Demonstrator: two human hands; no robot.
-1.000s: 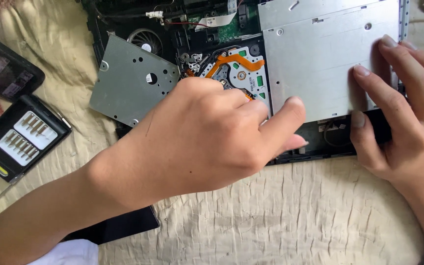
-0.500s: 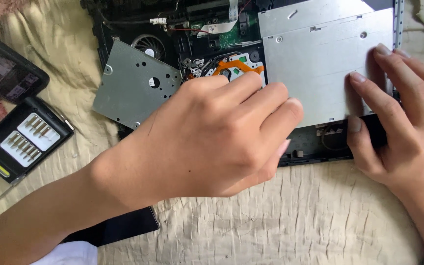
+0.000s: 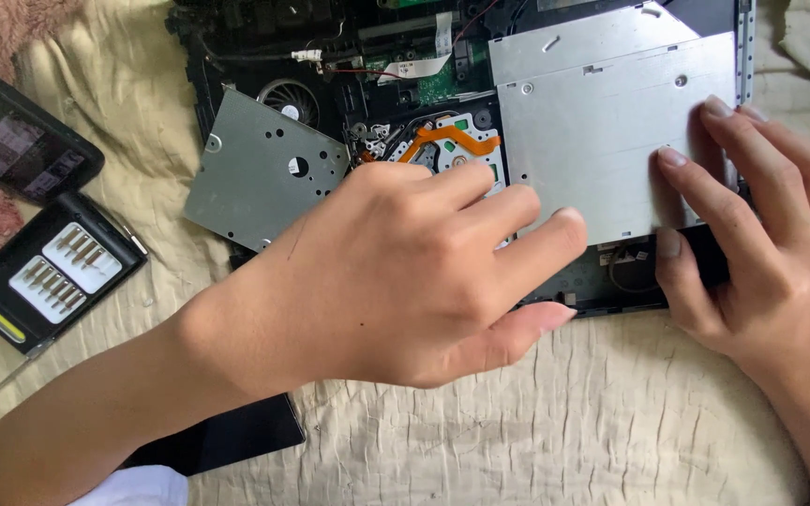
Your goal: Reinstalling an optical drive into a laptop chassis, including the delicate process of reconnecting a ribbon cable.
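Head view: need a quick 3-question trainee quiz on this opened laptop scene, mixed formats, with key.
1. True or false: the right hand rests its fingers on the silver optical drive.
2. Which thing lies left of the opened laptop on the cloth?
A. a soldering iron
B. a black case of screwdriver bits
C. a mug
3. Fill in: the ribbon cable just above the left hand is ______ in colour.

Key: 1 true; 2 B; 3 orange.
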